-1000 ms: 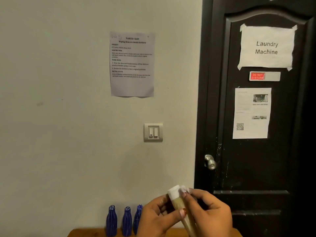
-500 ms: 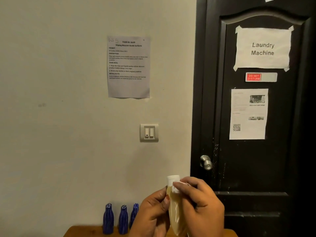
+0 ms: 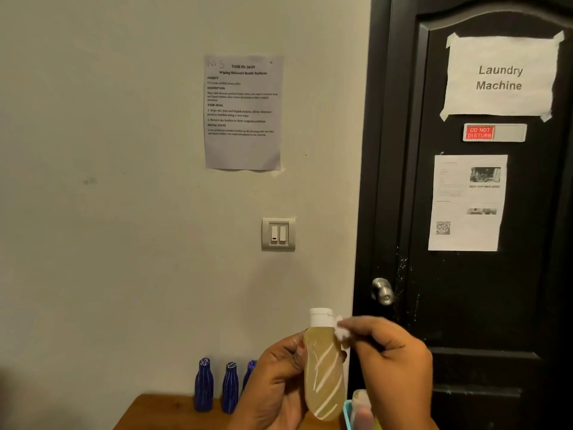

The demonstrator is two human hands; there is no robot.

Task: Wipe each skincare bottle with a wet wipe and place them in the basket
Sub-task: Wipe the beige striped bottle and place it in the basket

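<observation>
Left hand (image 3: 279,383) grips the amber-filled bottle (image 3: 324,377) upright by its lower body, thumb across the front. Right hand (image 3: 393,367) pinches a wadded wet wipe (image 3: 341,332) against the bottle's shoulder, just beside the white flip cap (image 3: 321,318). The bottle is held in the air above the wooden table (image 3: 148,414), just left of the teal basket (image 3: 347,412) — only a sliver of it shows.

Risks, as judged:
- A dampened surface may slip in the one-handed grip.
- Wipe pressure could lift the cap.
- The lower body, covered by the left hand, may go unwiped.

Three blue bottles (image 3: 203,384) stand by the wall — probably still to do.
</observation>
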